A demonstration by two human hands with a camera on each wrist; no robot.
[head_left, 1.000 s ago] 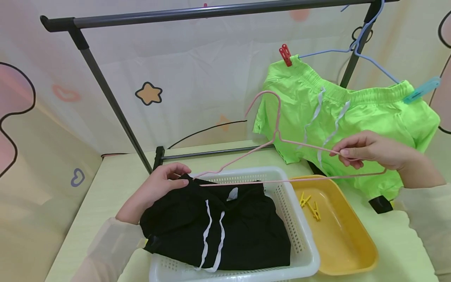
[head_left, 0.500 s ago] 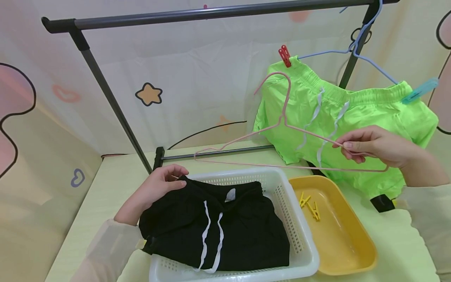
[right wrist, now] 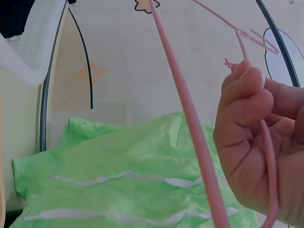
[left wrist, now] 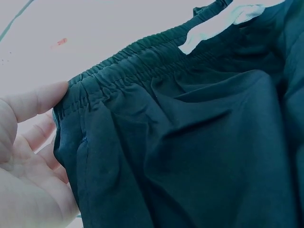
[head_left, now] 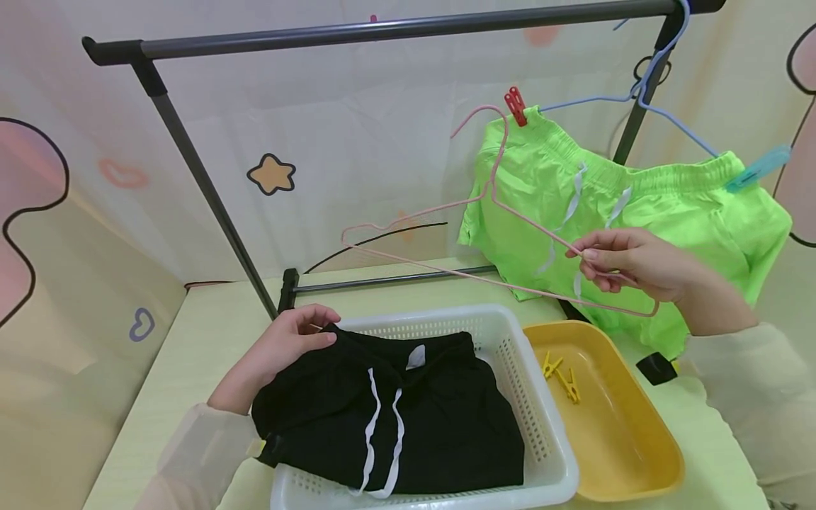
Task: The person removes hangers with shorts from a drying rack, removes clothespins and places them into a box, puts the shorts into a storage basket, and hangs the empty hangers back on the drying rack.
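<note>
Black shorts with a white drawstring lie over the white perforated basket. My left hand pinches their waistband at its left corner; the left wrist view shows the thumb on the gathered edge. Up on the right, my right hand holds a pink hanger by one sloping arm, fingers curled round the wire. The hanger tilts in the air, its hook pointing up and its bottom bar above the basket's far rim. In the right wrist view, curled fingers grip the pink wire.
A dark rack bar spans the top. Bright green shorts hang from a blue hanger at right, with a red clip and a blue clip. A yellow tray holds yellow clothespins.
The pink hanger has come up away from the waistband, then swung left and tilted, its left end rising. My right hand has shifted left. My left hand stays at the shorts' corner.
</note>
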